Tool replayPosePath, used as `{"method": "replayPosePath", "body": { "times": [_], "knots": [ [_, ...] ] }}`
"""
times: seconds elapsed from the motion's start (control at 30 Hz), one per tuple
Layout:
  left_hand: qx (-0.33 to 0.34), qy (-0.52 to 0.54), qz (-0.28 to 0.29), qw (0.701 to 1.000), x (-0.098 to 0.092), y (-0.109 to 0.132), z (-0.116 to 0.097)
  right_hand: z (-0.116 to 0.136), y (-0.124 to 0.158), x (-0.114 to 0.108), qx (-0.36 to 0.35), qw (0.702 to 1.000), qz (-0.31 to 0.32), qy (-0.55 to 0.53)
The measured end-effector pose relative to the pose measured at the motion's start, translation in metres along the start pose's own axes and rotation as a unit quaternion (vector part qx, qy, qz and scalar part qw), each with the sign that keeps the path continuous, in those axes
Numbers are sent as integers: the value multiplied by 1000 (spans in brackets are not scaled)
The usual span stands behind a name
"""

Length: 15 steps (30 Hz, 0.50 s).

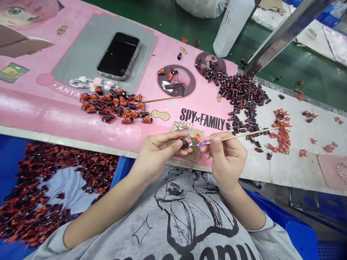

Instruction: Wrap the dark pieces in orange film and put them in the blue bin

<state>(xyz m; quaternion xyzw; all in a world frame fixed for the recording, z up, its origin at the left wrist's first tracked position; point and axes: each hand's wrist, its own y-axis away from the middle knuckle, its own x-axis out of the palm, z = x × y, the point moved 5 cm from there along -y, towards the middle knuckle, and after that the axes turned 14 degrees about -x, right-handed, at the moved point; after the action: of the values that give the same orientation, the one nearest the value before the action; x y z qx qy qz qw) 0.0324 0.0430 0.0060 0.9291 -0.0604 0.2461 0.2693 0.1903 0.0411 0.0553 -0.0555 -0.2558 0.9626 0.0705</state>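
Observation:
My left hand (159,153) pinches a small black plastic piece (184,143) between thumb and fingers, in front of my chest. In my right hand (227,155) is a thin wooden stick (246,133) with a purple tip section (203,143), held like a pen. Its tip points at the black piece, close to it; whether they touch I cannot tell. Under both hands lies a worn tan block (193,156), with a small orange piece (197,137) on it. Black pieces (244,90) lie heaped beyond my right hand, and translucent orange flame-like pieces (283,135) to its right.
Black-and-orange joined pieces (114,104) lie in a pile at left, beside another thin stick (162,99) and a beaded bracelet (92,83). A phone (119,56) rests on the pink mat (154,133). Farther back are a white bottle (233,27) and a metal post (284,36). A blue bin (123,169) holds many pieces.

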Motion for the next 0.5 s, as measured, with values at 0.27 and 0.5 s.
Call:
{"method": "replayPosePath", "body": {
  "times": [0.27, 0.5],
  "knots": [
    [2, 0, 8, 1000, 5, 1, -1, 4, 2, 9, -32, 999, 29, 1],
    [14, 5, 27, 1000, 13, 6, -2, 9, 0, 5, -34, 999, 7, -8]
  ]
}}
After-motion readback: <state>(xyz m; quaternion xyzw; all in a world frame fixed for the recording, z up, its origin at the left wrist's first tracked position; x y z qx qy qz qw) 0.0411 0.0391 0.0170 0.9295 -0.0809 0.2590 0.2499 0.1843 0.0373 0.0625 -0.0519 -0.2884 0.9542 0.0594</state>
